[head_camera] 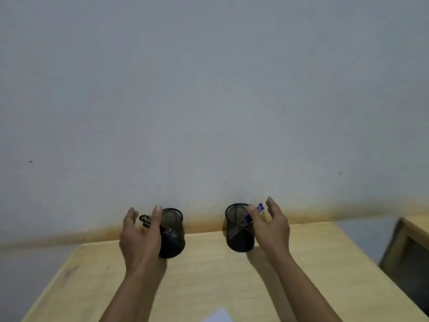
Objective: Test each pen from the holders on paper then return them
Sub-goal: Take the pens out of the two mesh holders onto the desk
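Two black mesh pen holders stand near the far edge of a light wooden table (209, 275). The left holder (173, 235) has dark pens leaning out over its left rim. The right holder (239, 231) holds a blue pen (251, 216) that slants out to the right. My left hand (141, 238) hovers beside the left holder, fingers spread, thumb near the rim. My right hand (271, 226) is open next to the right holder, its thumb close to the blue pen. A corner of white paper (218, 316) shows at the near edge.
A pale grey wall (209, 89) rises right behind the table, with a brownish stain along its base. A second wooden piece of furniture (408, 249) stands to the right, apart from the table.
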Available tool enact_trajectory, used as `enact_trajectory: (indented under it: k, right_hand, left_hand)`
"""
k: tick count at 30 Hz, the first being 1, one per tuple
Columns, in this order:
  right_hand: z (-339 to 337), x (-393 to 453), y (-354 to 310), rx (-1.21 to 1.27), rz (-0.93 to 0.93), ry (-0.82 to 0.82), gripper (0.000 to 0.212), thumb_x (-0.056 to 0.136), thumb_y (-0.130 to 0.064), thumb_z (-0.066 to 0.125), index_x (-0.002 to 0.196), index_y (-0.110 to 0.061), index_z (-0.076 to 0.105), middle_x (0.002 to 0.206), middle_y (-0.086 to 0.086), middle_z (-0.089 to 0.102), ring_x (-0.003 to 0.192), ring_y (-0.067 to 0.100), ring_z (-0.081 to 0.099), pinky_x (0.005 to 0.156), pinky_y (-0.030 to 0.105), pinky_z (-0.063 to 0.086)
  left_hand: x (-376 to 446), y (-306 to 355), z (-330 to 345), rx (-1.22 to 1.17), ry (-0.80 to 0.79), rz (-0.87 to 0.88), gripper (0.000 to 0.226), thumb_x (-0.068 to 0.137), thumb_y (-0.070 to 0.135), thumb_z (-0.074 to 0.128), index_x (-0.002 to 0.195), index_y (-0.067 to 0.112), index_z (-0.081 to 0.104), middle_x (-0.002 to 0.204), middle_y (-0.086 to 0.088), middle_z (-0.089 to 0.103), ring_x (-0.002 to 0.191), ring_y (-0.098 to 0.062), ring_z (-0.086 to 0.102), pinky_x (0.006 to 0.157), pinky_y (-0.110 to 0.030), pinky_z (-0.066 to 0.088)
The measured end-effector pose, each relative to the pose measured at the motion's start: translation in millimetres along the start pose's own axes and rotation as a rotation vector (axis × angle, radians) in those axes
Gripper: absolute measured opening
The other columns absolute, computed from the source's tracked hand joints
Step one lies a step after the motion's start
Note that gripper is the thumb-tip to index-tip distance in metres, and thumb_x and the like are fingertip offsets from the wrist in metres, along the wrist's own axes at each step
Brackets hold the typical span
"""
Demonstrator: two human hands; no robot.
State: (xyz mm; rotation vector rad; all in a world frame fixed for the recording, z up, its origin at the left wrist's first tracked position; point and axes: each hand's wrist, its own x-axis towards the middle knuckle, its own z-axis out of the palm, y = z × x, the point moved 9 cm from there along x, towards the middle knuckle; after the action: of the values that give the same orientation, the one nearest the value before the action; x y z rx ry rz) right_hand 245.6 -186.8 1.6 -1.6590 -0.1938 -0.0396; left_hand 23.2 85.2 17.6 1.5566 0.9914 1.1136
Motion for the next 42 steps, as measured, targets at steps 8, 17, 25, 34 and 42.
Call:
enact_trajectory:
  k: [8,17,25,34,42]
  right_hand:
    - [21,3,5,0.079,-0.108,0.065,0.034,0.092,-0.024,0.074,0.125,-0.026,0.067,0.116,-0.012,0.068,0.109,0.002,0.063,0.092,0.021,0.05]
    - [44,5,10,-0.086,-0.167,-0.109,0.028,0.092,-0.035,0.072,0.119,-0.029,0.074,0.158,0.001,0.045,0.136,-0.004,0.032,0.104,0.021,0.034]
    - [46,0,5,-0.114,-0.264,-0.148,0.027,0.097,-0.037,0.06,0.122,-0.029,0.068,0.153,-0.005,0.047,0.149,-0.001,0.021,0.106,0.008,0.028]
    - [47,1,1,-0.014,-0.246,-0.156,0.049,0.097,-0.05,0.047,0.137,-0.024,0.061,0.155,-0.016,0.043,0.143,-0.019,0.017,0.125,0.034,0.028]
    - [32,-9,-39,0.137,-0.244,-0.124,0.064,0.091,-0.058,0.041,0.14,-0.022,0.06,0.16,-0.003,0.041,0.113,-0.043,0.03,0.107,0.017,0.029]
  left_hand:
    - [9,-1,22,-0.096,0.052,0.142,0.036,0.087,0.034,0.073,0.12,0.023,0.062,0.111,0.007,0.069,0.106,-0.011,0.063,0.094,-0.027,0.044]
    - [11,-14,38,-0.108,0.025,0.205,0.03,0.08,0.039,0.077,0.106,0.04,0.062,0.099,0.023,0.072,0.111,-0.008,0.062,0.102,-0.043,0.048]
    - [6,-15,37,0.016,0.091,0.294,0.026,0.078,0.041,0.078,0.101,0.034,0.069,0.133,0.018,0.058,0.126,0.014,0.042,0.122,-0.047,0.009]
    - [6,-15,35,-0.056,0.184,0.189,0.044,0.078,0.058,0.062,0.099,0.022,0.076,0.129,0.006,0.065,0.15,-0.005,0.0,0.114,-0.009,0.006]
    - [5,26,9,-0.389,0.201,0.218,0.014,0.087,0.028,0.075,0.097,0.019,0.076,0.09,0.005,0.076,0.092,-0.009,0.072,0.103,-0.039,0.049]
